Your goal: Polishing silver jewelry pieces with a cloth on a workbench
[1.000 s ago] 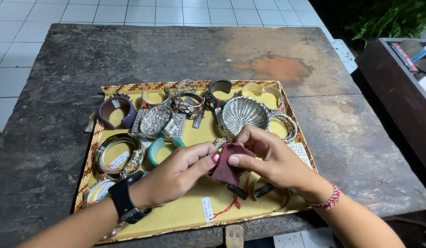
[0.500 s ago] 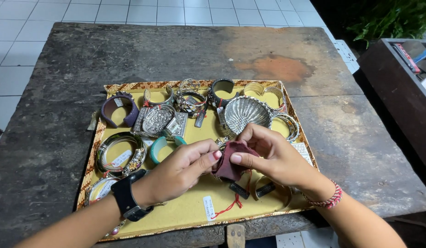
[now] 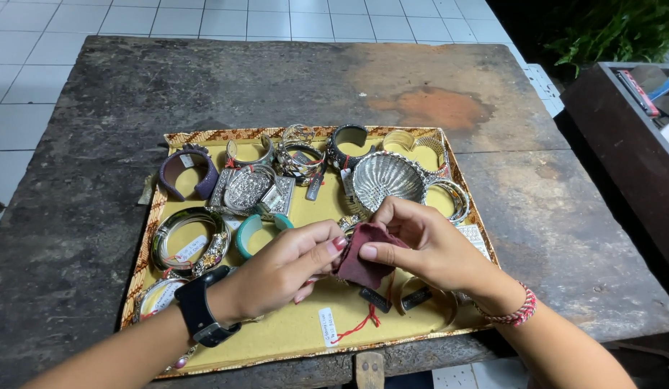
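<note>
A dark, weathered table (image 3: 96, 216) carries a shallow tray (image 3: 291, 338) lined in yellow with a patterned brown border, and the tray is crowded with jewellery. Along its far edge lie a purple cuff bracelet (image 3: 186, 173), an ornate silver buckle-like piece (image 3: 248, 189), a stack of silver bangles (image 3: 300, 155), a dark cuff (image 3: 349, 138) and a large shell-shaped silver dish (image 3: 387, 180), with a silver bangle (image 3: 449, 198) just beside the dish. Nearer the person, a teal bangle (image 3: 249, 229) sits just beyond the left hand's fingers, and a wide silver bangle (image 3: 186, 238) lies at the tray's left side, beside the black wristwatch (image 3: 201, 313) on the left wrist. A white paper tag with red string (image 3: 328, 325) lies on the yellow lining below the hands. Both hands meet over the middle of the tray, closely ringed by these pieces. The left hand (image 3: 277, 274) has its fingers curled and pressed against the near side of a small maroon cloth (image 3: 364, 252), thumb and fingertips closed on its edge. The right hand (image 3: 428, 248), with a red and white beaded bracelet (image 3: 511, 311) on its wrist, pinches the same cloth from the other side, thumb underneath and fingers folded over the top. The cloth is bunched between the two hands, held just above the tray lining; whether it wraps something cannot be told. Dark small tags (image 3: 392, 297) lie directly under the right hand.
</note>
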